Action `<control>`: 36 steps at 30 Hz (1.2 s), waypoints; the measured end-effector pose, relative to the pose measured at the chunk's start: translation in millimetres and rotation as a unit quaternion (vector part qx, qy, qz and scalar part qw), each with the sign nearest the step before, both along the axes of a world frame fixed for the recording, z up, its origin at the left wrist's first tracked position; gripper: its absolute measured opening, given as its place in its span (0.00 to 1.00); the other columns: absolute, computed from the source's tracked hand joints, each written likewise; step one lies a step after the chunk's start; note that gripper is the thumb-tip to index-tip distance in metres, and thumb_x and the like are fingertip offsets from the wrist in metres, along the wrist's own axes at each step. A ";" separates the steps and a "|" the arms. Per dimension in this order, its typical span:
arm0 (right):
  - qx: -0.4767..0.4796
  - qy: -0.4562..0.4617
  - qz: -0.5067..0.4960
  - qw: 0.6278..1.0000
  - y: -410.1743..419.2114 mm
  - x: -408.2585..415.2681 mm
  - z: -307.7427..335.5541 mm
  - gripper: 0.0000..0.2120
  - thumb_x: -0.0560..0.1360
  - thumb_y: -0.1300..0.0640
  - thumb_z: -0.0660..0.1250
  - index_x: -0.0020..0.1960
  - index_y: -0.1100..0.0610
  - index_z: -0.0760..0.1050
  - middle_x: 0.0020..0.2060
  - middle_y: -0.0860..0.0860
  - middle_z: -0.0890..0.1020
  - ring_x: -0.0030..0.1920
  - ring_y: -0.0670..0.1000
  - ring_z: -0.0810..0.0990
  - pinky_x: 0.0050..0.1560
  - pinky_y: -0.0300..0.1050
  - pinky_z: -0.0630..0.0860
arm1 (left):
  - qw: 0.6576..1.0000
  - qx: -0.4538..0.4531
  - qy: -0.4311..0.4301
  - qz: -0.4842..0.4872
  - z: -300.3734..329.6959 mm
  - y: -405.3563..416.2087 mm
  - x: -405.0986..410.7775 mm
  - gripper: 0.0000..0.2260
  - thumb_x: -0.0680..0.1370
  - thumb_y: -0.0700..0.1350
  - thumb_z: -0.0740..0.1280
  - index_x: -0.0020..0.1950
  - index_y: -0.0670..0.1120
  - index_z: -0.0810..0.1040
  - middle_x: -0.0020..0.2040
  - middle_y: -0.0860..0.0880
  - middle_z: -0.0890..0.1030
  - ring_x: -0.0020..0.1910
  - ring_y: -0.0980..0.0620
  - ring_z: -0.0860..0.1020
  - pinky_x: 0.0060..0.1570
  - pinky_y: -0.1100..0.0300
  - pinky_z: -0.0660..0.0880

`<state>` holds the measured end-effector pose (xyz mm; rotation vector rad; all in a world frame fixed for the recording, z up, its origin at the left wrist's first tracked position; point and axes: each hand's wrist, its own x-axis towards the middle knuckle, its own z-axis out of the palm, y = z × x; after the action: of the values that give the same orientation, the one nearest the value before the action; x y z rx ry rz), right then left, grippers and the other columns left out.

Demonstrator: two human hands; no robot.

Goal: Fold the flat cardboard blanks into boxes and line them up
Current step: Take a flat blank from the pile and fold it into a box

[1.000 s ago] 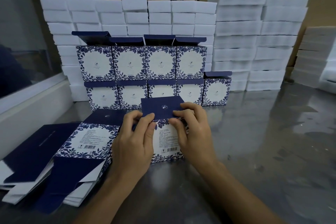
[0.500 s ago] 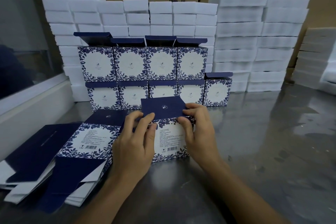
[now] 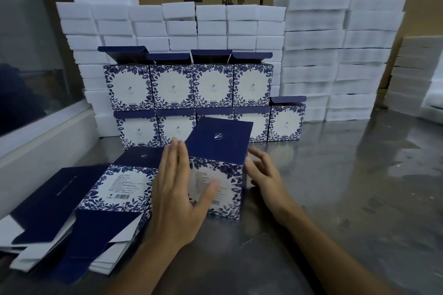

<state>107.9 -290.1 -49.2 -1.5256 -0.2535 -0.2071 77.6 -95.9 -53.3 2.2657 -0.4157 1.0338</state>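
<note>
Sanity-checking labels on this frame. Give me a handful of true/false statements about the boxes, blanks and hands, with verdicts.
1. The finished boxes stand in two rows. True.
2. The top row holds five boxes. False: four; the bottom row has five.
3. The flat blanks lie on the person's left. True.
4. The left hand is clenched in a fist. False: its fingers are straight, flat against the box in work.
5. The right hand holds a foam block. False: it is at that box's right side.

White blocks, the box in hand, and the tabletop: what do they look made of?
White blocks: probably foam, matte, soft fuzzy edges. Box: printed cardboard, smooth navy lid, thin white edges on the blanks alongside. Tabletop: likely stainless steel, grey, with blurred reflections.
</note>
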 end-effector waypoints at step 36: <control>-0.096 -0.171 -0.063 0.979 11.6 -15.9 23.2 0.23 0.72 0.32 0.62 0.66 0.33 0.67 0.60 0.51 0.75 0.58 0.49 0.77 0.55 0.44 0.76 | 0.970 -0.199 -0.008 -0.142 3.4 -3.1 -3.4 0.29 0.78 0.67 0.55 0.76 0.60 0.55 0.77 0.50 0.63 0.76 0.50 0.63 0.68 0.38 0.67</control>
<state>92.0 -278.5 -26.0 -1.6947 -0.4606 -0.5613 74.2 -99.0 -49.8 1.7831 -0.4769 0.8963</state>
